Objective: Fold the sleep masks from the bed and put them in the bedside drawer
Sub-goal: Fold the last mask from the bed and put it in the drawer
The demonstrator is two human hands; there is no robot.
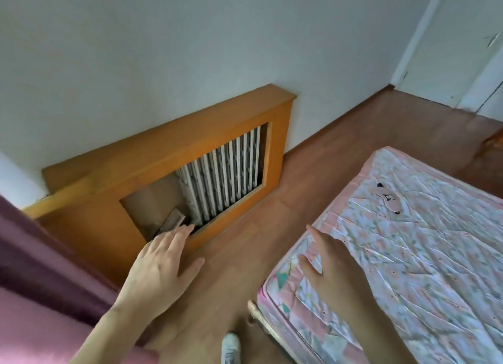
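A pink sleep mask (388,199) with dark eye marks lies flat on the bed (424,268), which has a pink floral quilt, near its far left edge. My right hand (330,265) hovers over the bed's near left corner, fingers spread, holding nothing, well short of the mask. My left hand (160,265) is held out over the floor in front of a wooden radiator cover, fingers apart and empty. No bedside drawer is in view.
A wooden radiator cover (152,173) stands against the white wall, with the radiator (223,178) showing through its opening. A purple curtain (35,276) hangs at the left. Brown wood floor (340,151) runs between cover and bed. A white door (446,42) is at the far right. My white shoe (230,347) shows below.
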